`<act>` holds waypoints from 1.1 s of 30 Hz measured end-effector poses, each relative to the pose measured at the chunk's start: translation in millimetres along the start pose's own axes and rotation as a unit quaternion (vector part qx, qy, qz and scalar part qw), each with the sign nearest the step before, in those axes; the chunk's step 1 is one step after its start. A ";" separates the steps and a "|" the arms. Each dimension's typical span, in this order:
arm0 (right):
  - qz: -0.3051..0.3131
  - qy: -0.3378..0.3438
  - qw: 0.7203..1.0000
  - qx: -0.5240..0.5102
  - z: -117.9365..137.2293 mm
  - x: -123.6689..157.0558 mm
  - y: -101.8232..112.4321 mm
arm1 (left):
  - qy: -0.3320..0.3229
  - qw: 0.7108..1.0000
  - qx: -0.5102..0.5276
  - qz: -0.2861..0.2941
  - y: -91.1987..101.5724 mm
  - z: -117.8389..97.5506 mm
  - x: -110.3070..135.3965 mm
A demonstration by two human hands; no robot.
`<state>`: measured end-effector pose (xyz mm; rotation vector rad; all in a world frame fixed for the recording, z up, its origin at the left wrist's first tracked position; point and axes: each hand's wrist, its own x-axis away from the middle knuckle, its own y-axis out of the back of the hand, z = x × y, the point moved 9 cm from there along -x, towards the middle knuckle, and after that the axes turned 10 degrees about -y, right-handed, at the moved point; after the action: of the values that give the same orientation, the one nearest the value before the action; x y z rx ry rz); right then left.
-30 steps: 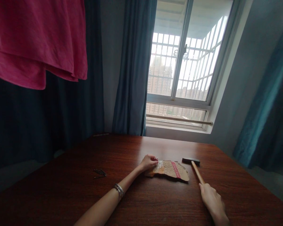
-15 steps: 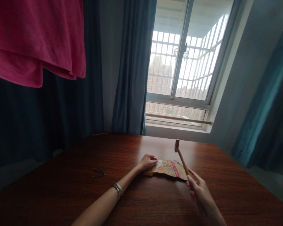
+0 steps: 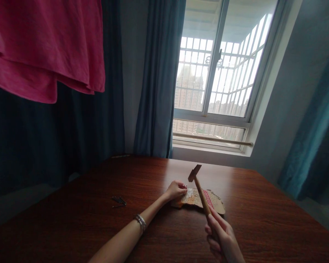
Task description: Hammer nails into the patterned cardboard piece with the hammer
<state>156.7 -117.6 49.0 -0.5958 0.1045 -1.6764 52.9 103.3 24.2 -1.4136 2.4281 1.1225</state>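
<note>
My right hand (image 3: 222,237) grips the wooden handle of a small hammer (image 3: 199,184), whose dark head is raised above the table and tilted toward my left hand. My left hand (image 3: 176,189) is pinched at the left edge of a flat, perforated piece of cardboard (image 3: 208,201) with a pink stripe, lying on the brown wooden table (image 3: 84,226). What the fingers pinch is too small to make out. A bracelet sits on my left wrist.
A few dark nails (image 3: 118,201) lie on the table to the left of my arm. A window (image 3: 216,84) with teal curtains is behind the table, and a pink cloth (image 3: 44,47) hangs at the upper left.
My right hand picked the hammer up off the table, where it lay right of the cardboard, and swung its head up and left toward my left hand. The left hand stayed put.
</note>
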 end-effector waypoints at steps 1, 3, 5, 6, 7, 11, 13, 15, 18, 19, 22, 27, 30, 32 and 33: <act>-0.004 -0.002 1.000 0.003 1.6 1.7 -0.3 | -0.002 1.000 -0.001 0.000 -0.2 0.0 0.0; -0.006 -0.008 1.000 0.016 5.2 5.2 -2.4 | -0.001 1.000 -0.005 0.000 -0.3 0.8 0.0; -0.004 -0.011 0.999 0.032 7.7 7.8 -6.5 | 0.000 1.000 -0.004 0.001 -0.7 1.0 0.0; -0.002 -0.012 0.999 0.039 8.1 8.4 -8.7 | -0.003 1.000 -0.002 0.002 -1.1 0.7 -0.1; -0.001 -0.011 0.999 0.044 8.0 8.6 -10.6 | -0.006 1.000 0.000 0.003 -1.4 0.0 -0.2; -0.004 0.018 0.998 0.054 8.1 7.7 -15.3 | -0.014 1.000 -0.003 0.004 -1.2 -1.7 -0.5; -0.004 0.024 0.998 0.063 7.6 7.2 -16.8 | -0.011 1.000 -0.006 0.006 -0.9 -1.7 -0.4; -0.003 0.020 0.997 0.076 6.5 7.0 -17.7 | -0.008 1.000 -0.008 0.007 -0.6 -2.4 -0.3; -0.012 0.023 0.995 0.095 8.5 7.1 -16.7 | -0.010 1.000 -0.008 0.007 0.2 -5.4 0.2; -0.014 0.027 0.994 0.102 9.6 7.0 -16.5 | -0.010 1.000 -0.009 0.007 0.3 -6.2 0.4; -0.009 0.032 0.991 0.129 10.8 5.6 -18.9 | -0.002 1.000 -0.024 0.011 -0.4 -6.4 1.0; -0.012 0.033 0.991 0.132 8.8 4.8 -21.6 | 0.000 0.999 -0.050 0.008 -1.1 -4.1 0.3; -0.008 0.035 0.991 0.127 7.4 5.9 -23.2 | 0.005 0.998 -0.054 0.015 -2.8 -0.8 0.2; -0.007 0.030 0.991 0.130 5.9 6.2 -23.9 | 0.005 0.998 -0.055 0.016 -2.9 0.4 0.3; -0.004 0.029 0.991 0.130 5.3 6.4 -24.6 | 0.003 0.998 -0.055 0.014 -2.7 0.3 0.3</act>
<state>136.6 -117.2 65.3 -0.3520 -0.0754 -1.6816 54.8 102.6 22.4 -1.4179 2.4315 1.2792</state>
